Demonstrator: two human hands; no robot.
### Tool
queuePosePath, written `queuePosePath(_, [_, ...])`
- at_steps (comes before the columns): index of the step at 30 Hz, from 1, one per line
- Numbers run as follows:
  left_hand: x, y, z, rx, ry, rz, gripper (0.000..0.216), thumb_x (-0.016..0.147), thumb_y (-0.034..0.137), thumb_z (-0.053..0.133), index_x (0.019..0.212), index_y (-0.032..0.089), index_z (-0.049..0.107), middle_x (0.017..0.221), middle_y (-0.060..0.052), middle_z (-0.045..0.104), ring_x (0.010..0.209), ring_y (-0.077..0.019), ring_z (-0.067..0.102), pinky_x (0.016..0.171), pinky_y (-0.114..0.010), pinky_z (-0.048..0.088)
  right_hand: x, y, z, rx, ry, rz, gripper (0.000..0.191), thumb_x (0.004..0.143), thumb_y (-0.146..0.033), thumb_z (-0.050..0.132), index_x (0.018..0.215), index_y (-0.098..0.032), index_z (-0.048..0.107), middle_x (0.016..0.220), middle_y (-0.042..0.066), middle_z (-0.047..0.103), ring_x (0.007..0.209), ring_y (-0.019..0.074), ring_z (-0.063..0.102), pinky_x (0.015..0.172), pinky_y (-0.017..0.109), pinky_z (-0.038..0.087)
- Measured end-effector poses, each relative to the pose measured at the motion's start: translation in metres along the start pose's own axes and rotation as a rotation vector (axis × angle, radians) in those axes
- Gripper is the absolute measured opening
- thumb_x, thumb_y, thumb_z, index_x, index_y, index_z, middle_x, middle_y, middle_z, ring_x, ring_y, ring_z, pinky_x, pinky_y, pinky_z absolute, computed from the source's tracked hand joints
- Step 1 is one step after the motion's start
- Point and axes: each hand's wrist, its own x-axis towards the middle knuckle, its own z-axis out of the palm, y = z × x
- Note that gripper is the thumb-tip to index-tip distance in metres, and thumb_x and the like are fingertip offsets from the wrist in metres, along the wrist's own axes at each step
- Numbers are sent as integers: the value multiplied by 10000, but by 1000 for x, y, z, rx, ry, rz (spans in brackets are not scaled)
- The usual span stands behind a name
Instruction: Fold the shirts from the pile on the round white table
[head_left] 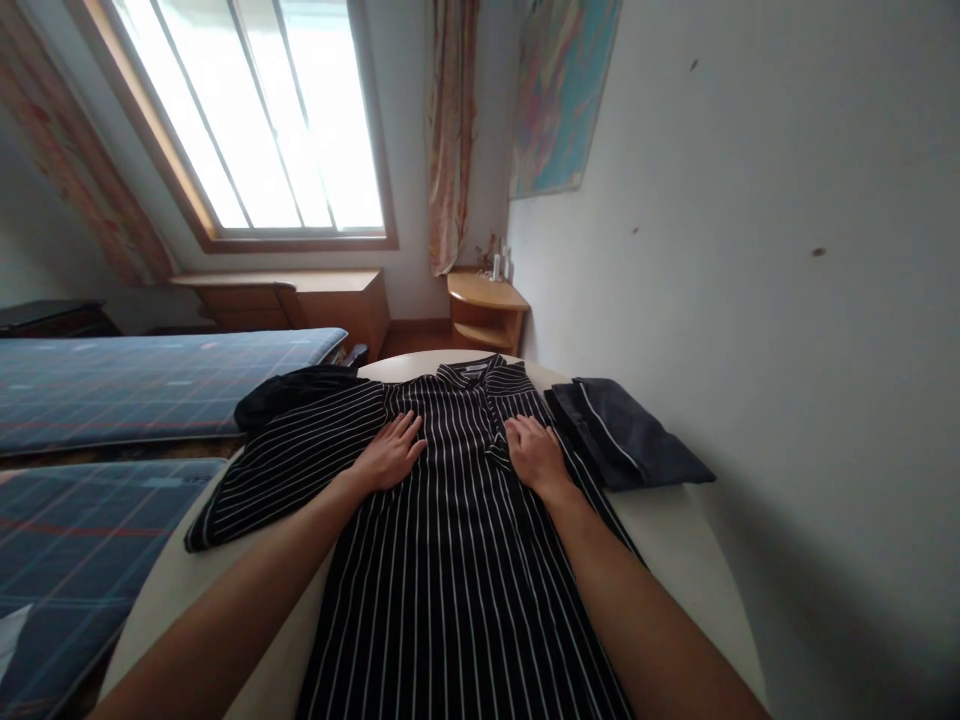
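A black shirt with thin white stripes (442,560) lies spread over a round pale table, its collar at the far edge and its body running toward me. One long sleeve stretches out to the left; the other sleeve is not plainly visible. My left hand (390,455) rests palm down on the upper chest near that sleeve's shoulder, fingers spread. On the opposite side of the chest, beside the front opening, my right hand (536,453) lies on the cloth with its fingers slightly bent. No fabric appears pinched in either hand.
Folded dark grey clothing (637,435) lies at the table's right, close to the white wall (825,400). A black cloth item (292,388) sits behind the left sleeve. The pale tabletop (690,560) has a curved edge. Plaid mattresses (172,385) stand left; a corner shelf (487,292) is beyond.
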Motion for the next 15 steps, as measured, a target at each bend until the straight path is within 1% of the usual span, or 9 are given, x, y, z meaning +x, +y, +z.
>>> queuePosePath(2, [4, -9, 0, 13, -11, 29, 578, 1034, 435, 247, 1518, 133, 343, 1604, -134, 286, 1493, -251, 224, 1190, -392, 234, -2, -2, 3, -23, -17, -3, 605, 1032, -504, 213, 1418, -160, 528, 1528, 79, 442, 1452, 258, 300, 1197, 462, 146])
queuePosePath(4, [9, -15, -1, 22, -13, 59, 578, 1039, 432, 236, 1516, 126, 350, 1598, -133, 301, 1490, -244, 236, 1193, -373, 234, -3, -2, 5, -48, -27, -15, 648, 1024, -548, 199, 1454, -154, 482, 1551, 83, 405, 1467, 266, 265, 1201, 476, 125])
queuePosePath(6, [12, -16, -4, 32, -16, 95, 568, 1039, 428, 260, 1511, 129, 363, 1589, -126, 325, 1481, -239, 262, 1190, -364, 246, -2, 0, 6, -62, -42, -27, 661, 1021, -566, 182, 1474, -170, 456, 1566, 71, 380, 1475, 258, 246, 1204, 473, 118])
queuePosePath(8, [13, -12, -8, 44, -9, 124, 552, 1029, 410, 320, 1507, 139, 371, 1583, -120, 342, 1476, -251, 278, 1188, -382, 256, 1, 3, 7, -66, -59, -29, 660, 1019, -573, 172, 1484, -189, 443, 1579, 56, 359, 1481, 247, 235, 1207, 468, 111])
queuePosePath(10, [10, 1, -15, 87, 47, 122, 519, 1009, 321, 382, 1490, 126, 394, 1569, -142, 364, 1463, -279, 303, 1179, -425, 274, 3, 5, 6, -65, -73, -29, 657, 1017, -575, 175, 1489, -200, 434, 1587, 46, 342, 1484, 246, 227, 1209, 472, 105])
queuePosePath(12, [1, 23, -22, 146, 145, 114, 490, 972, 177, 396, 1453, 95, 435, 1539, -179, 400, 1434, -301, 353, 1158, -457, 303, 4, 6, 6, -61, -78, -27, 654, 1017, -573, 182, 1492, -198, 429, 1590, 47, 335, 1486, 248, 224, 1210, 475, 101])
queuePosePath(13, [-6, 37, -26, 153, 183, 126, 487, 954, 115, 376, 1434, 91, 456, 1522, -181, 425, 1417, -299, 381, 1149, -460, 316, 4, 6, 5, -57, -78, -28, 653, 1017, -572, 187, 1492, -195, 429, 1590, 48, 336, 1487, 248, 221, 1211, 475, 100])
queuePosePath(14, [-15, 51, -30, 127, 202, 165, 485, 951, 99, 366, 1426, 91, 462, 1502, -175, 455, 1401, -291, 405, 1140, -454, 334, 4, 6, 5, -49, -75, -30, 650, 1018, -570, 190, 1490, -194, 432, 1587, 49, 342, 1486, 248, 223, 1211, 475, 100])
queuePosePath(15, [-25, 65, -34, 75, 209, 216, 472, 961, 123, 372, 1423, 103, 463, 1487, -161, 477, 1383, -278, 430, 1131, -443, 354, 3, 6, 4, -38, -69, -32, 644, 1020, -564, 191, 1483, -196, 443, 1581, 49, 354, 1484, 246, 230, 1211, 474, 102])
